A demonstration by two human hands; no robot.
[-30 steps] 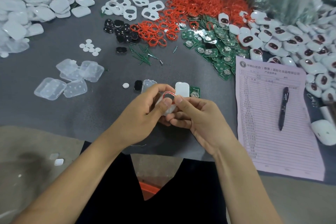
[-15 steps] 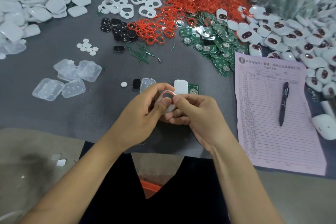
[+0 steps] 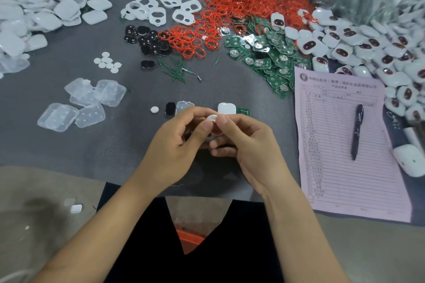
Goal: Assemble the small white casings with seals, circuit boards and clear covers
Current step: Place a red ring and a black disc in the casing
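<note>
Two hands are meeting at the centre of the grey table (image 3: 69,145), both curled round one small white casing (image 3: 212,118) with a red seal (image 3: 216,130) showing against it. The left hand (image 3: 177,145) is gripping the casing from 9 o'clock, its thumb lying across the top; the right hand (image 3: 248,145) is pinching it from 3 o'clock, thumb and forefinger closing on the rim, the other fingers folding underneath. How far the seal is sitting in its groove cannot be told, since the thumbs are covering it.

Just beyond the hands, at 12 o'clock, a white casing half (image 3: 226,108), a green circuit board (image 3: 243,112), a clear cover (image 3: 184,106), a black insert (image 3: 170,108) and a white disc (image 3: 154,109) are lying in a short row. A heap of red seals (image 3: 241,0) is spreading at 12 to 1 o'clock, with green circuit boards (image 3: 271,57) piling just below it. Finished white casings (image 3: 368,46) are crowding 2 o'clock, touching the top of a pink form (image 3: 345,167) at 3 o'clock, on which a black pen (image 3: 357,132) is resting. Clear covers (image 3: 78,103) are sitting at 9 to 10 o'clock, white lids (image 3: 34,18) at 10 to 11 o'clock, and white frames (image 3: 161,10) with black inserts (image 3: 147,39) at 11 o'clock
</note>
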